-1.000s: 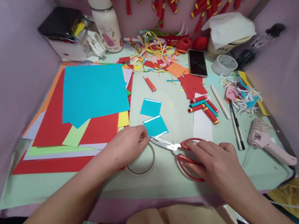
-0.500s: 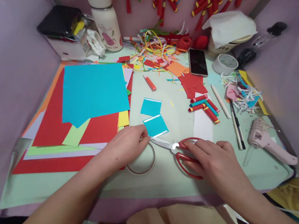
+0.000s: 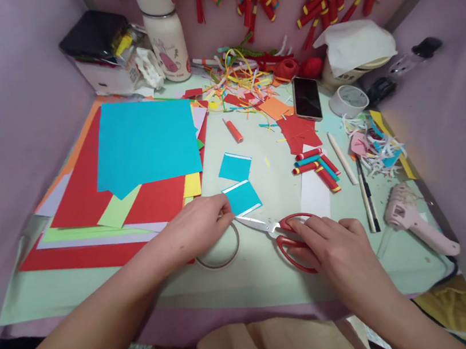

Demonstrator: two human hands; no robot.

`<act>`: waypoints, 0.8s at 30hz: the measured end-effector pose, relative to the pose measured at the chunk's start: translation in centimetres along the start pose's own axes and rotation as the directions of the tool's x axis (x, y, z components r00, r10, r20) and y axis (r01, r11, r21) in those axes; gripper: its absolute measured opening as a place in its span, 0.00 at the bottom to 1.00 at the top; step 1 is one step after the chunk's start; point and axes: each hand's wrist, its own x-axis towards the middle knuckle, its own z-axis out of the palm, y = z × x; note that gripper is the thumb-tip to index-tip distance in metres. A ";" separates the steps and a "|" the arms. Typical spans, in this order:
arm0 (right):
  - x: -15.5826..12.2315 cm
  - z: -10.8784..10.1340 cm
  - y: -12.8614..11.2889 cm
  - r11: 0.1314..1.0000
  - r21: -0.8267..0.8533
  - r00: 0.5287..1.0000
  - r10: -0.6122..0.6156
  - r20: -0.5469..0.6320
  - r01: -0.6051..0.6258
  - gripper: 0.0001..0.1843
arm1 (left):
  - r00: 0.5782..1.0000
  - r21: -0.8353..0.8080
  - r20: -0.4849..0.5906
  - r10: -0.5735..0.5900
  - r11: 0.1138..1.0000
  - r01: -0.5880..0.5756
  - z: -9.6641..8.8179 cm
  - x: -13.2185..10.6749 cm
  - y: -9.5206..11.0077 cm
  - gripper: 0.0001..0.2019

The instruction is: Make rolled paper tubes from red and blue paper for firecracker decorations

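Note:
My left hand [image 3: 207, 218], its fingers pinched together, is closed on a thin roll of tape [image 3: 238, 246], whose upper rim is hidden behind the fingers. My right hand [image 3: 334, 247] holds scissors [image 3: 270, 227] by their red handles. The narrow blades point left, and their tips are close by my left thumb and fingertips. Just above the tips lies a blue paper piece [image 3: 242, 197] with white strips along two edges. Beyond it is a second blue paper piece [image 3: 235, 166] with a white strip on its far edge.
Stacked coloured sheets [image 3: 145, 140] cover the left side. Small paper rolls [image 3: 316, 165], a white stick [image 3: 342, 158] and a glue gun [image 3: 417, 221] lie to the right. Paper scraps [image 3: 246, 80], a phone [image 3: 307, 98] and a bottle [image 3: 167, 45] are at the back.
The scissor handles have drawn slightly closer together. The tape roll has shifted a little left, while my left hand stays nearly in place.

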 end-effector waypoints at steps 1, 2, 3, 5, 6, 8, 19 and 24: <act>-0.1 -0.1 0.1 1.000 -0.007 1.000 0.000 -0.018 0.000 0.14 | 1.000 -0.021 -0.001 0.008 1.000 -0.008 -0.1 -0.1 0.0 0.11; -0.2 -0.1 0.3 1.000 -0.014 0.999 0.000 -0.039 -0.001 0.14 | 1.000 -0.052 0.003 0.018 0.999 -0.018 -0.2 -0.2 -0.1 0.11; -0.3 -0.2 0.5 1.000 -0.020 0.998 0.000 -0.058 -0.001 0.15 | 0.999 -0.088 0.013 0.029 0.996 -0.028 -0.4 -0.2 -0.2 0.11; -0.6 -0.3 1.1 1.000 -0.030 0.997 -0.002 -0.082 0.000 0.16 | 0.998 -0.159 0.037 0.056 0.986 -0.050 -0.7 -0.4 -0.5 0.12; -0.8 -0.3 1.5 0.999 -0.033 0.996 0.001 -0.088 -0.004 0.16 | 0.997 -0.184 0.043 0.068 0.981 -0.059 -0.8 -0.4 -0.7 0.13; -1.3 -0.3 2.5 0.999 -0.042 0.995 0.025 -0.096 -0.030 0.17 | 0.997 -0.201 0.034 0.068 0.978 -0.060 -1.1 -0.5 -1.1 0.13; -2.5 1.1 3.9 1.000 0.014 1.000 -0.019 -0.024 0.019 0.15 | 0.946 -0.422 0.272 0.175 0.905 -0.046 0.4 0.2 -0.1 0.26; -2.8 0.4 4.2 0.989 0.068 0.989 -0.135 0.057 0.131 0.15 | 0.937 -0.421 0.306 0.168 0.907 -0.025 1.3 0.5 -0.5 0.28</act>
